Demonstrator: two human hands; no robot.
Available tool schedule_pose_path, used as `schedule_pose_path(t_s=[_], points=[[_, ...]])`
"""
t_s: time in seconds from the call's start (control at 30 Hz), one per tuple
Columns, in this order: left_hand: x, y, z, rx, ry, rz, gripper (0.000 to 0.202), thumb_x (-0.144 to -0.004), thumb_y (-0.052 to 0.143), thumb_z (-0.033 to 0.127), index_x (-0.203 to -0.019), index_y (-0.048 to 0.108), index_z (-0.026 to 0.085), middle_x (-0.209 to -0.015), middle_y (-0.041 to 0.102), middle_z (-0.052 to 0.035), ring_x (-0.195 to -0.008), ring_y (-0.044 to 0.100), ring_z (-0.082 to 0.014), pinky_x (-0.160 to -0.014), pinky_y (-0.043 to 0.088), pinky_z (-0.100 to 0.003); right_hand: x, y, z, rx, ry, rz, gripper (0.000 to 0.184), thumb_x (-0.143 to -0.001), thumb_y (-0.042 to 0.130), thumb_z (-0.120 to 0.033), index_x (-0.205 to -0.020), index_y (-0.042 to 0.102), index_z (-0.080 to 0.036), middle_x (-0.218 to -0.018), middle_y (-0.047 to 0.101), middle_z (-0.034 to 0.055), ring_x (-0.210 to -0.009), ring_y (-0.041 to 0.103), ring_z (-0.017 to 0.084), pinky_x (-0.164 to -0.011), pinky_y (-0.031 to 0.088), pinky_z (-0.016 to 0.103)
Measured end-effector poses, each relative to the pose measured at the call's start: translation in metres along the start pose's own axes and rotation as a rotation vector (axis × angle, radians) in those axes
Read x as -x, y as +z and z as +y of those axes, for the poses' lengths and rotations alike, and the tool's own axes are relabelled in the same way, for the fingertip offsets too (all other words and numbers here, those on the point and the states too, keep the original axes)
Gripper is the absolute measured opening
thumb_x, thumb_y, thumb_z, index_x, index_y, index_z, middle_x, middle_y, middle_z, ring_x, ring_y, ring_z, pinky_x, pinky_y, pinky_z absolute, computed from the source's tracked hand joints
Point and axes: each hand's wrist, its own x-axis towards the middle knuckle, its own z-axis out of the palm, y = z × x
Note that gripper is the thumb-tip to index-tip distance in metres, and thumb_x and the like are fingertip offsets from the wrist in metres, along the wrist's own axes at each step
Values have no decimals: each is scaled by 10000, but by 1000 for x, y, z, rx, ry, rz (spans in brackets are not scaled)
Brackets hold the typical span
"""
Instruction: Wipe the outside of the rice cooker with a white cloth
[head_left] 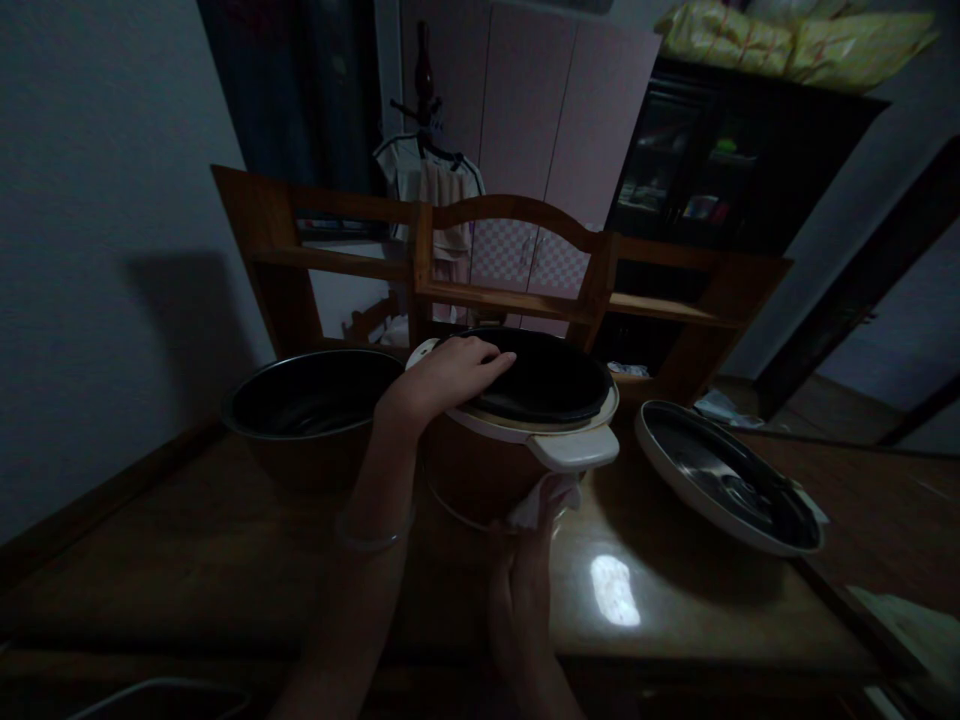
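Note:
A brown electric cooker body [465, 460] with a white rim and side handles stands open on the table, its inside very dark. My left hand [457, 370] lies over its left rim, gripping there with the thumb side toward the opening; some fingertips are hidden. Low on the cooker's near right side, my right hand [521, 580] holds a pale pink cloth [551, 497] against the wall, just under the white handle [576, 447]. To the left sits a dark inner pot [300, 440]. The cooker's round lid [720, 480] lies on the right, underside up and tilted.
The glossy wooden table [712, 610] has a raised wooden shelf frame [517, 207] along its back. A wall [112, 250] borders the left side. Behind stand a pink wardrobe [525, 110], clothes on a rack [442, 185] and a dark cabinet [690, 170].

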Motion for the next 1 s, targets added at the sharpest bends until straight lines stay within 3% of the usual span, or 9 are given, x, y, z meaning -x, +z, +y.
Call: schedule_pose_path(t_s=[0.1, 0.23, 0.47, 0.57, 0.63, 0.83, 1.0], points=[[0, 0, 0, -19, 5, 11, 487, -1021, 405, 498, -955, 774, 187, -784, 749, -50, -794, 691, -203, -703, 442, -283, 4, 5, 6, 388, -256, -90, 791, -1053, 462, -246, -1663, -40, -275, -1745, -72, 84, -1603, -102, 319, -1264, 66, 672], [0, 1, -1, -27, 11, 23, 493, -1020, 399, 505, -923, 769, 194, -811, 756, -49, -823, 692, -205, -715, 443, -282, -3, 0, 5, 641, -487, -202, 847, -1011, 504, -188, -1665, -29, -263, -1742, 86, 98, -1606, -62, 325, -1259, 165, 665], [0, 1, -1, -35, 18, 26, 476, -1020, 410, 500, -967, 771, 194, -857, 763, -49, -826, 687, -201, -736, 448, -279, -39, -29, -8, 809, -695, -374, 635, -1002, 474, -122, -1607, 344, -269, -1669, 358, 48, -1566, 300, 227, -1292, 151, 500], [1, 1, 0, -26, 24, 21, 476, -1020, 408, 494, -908, 762, 195, -818, 752, -50, -817, 688, -205, -724, 447, -282, -54, -39, -16, 851, -768, -485, 552, -1013, 472, -143, -1554, 446, -255, -1650, 390, 38, -1543, 348, 205, -1280, 184, 435], [1, 1, 0, -30, 27, 19, 474, -1019, 409, 492, -879, 755, 199, -789, 746, -46, -815, 690, -206, -723, 447, -282, -60, -42, -19, 879, -812, -516, 564, -1013, 474, -139, -1561, 436, -266, -1642, 408, 18, -1543, 342, 188, -1275, 183, 401], [0, 2, -1, -1, 24, 26, 481, -1017, 409, 491, -850, 749, 194, -756, 741, -50, -788, 692, -211, -724, 457, -290, -62, -45, -8, 868, -913, -436, 831, -942, 569, -92, -1635, 224, -394, -1692, 322, 18, -1542, 342, 217, -1263, 154, 434], [-1, 3, -3, 18, 32, 33, 488, -1015, 414, 489, -824, 749, 191, -736, 731, -52, -800, 691, -218, -740, 461, -293, -53, -48, -3, 941, -763, -253, 775, -1002, 534, -193, -1654, 150, -361, -1623, 459, 16, -1502, 396, 238, -1272, 17, 453]])
